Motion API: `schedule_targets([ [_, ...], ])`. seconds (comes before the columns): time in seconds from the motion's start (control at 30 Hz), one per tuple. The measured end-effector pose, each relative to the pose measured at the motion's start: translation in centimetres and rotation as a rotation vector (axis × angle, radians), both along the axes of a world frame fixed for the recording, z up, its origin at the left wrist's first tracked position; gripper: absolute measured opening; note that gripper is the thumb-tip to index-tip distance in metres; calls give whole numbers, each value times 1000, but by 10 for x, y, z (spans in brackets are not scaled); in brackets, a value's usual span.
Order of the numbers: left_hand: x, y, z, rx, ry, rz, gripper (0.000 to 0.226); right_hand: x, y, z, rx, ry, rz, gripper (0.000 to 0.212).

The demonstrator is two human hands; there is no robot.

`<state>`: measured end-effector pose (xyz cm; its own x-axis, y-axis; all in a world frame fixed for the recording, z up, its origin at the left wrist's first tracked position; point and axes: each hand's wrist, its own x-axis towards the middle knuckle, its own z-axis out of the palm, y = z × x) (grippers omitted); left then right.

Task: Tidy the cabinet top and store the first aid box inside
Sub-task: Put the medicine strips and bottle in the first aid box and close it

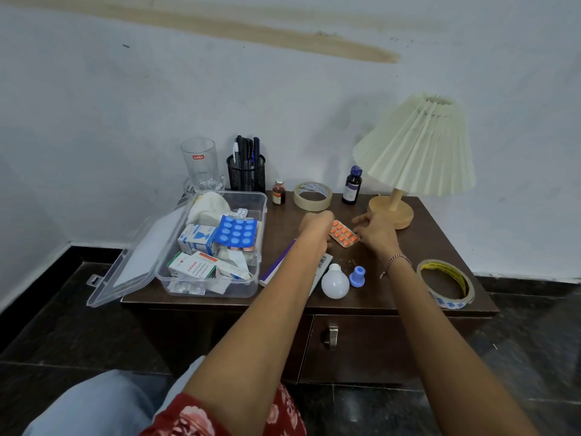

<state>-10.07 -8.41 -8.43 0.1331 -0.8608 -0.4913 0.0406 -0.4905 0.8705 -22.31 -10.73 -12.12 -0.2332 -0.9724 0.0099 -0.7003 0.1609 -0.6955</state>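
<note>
At centre frame, the left hand [316, 228] curls round one end of the orange blister strip [344, 237]. The right hand [375, 234], fingers relaxed, touches its other edge. The first aid box [263, 221] sits open at centre-left on the cabinet top [434, 243].

Purple-edged box [276, 263] partly behind forearm [283, 294]

**Cabinet-Top Tally**

Two rolls of tape: a clear tape roll [312, 196] and a yellow-printed tape roll [446, 284]. Two bottles: a brown bottle [279, 192] and a dark bottle [352, 185]. One each of lamp [418, 146], glass [199, 162], mesh pen holder [246, 174], light bulb [335, 282], blue cap [357, 276] and flat carton [323, 262]. One first aid box [262, 247] holds three cartons [196, 239], one blue blister pack [238, 232] and two silvery strips [185, 287] — one orange blister pack [344, 233] lies outside it.
</note>
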Motion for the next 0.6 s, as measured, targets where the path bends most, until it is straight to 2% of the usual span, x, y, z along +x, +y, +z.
schedule_targets([
  [0.1,-1,1,-1,10,50,5,29,4,0,0,35,-61,-10,25],
  [0.23,1,4,5,50,113,-7,6,3,3,1,86,-197,-59,28],
  [0.37,4,8,12,46,127,-23,22,3,7,4,64,-280,-80,24],
  [0.6,10,13,17,34,157,-47,18,8,17,17,-6,-312,-44,24],
])
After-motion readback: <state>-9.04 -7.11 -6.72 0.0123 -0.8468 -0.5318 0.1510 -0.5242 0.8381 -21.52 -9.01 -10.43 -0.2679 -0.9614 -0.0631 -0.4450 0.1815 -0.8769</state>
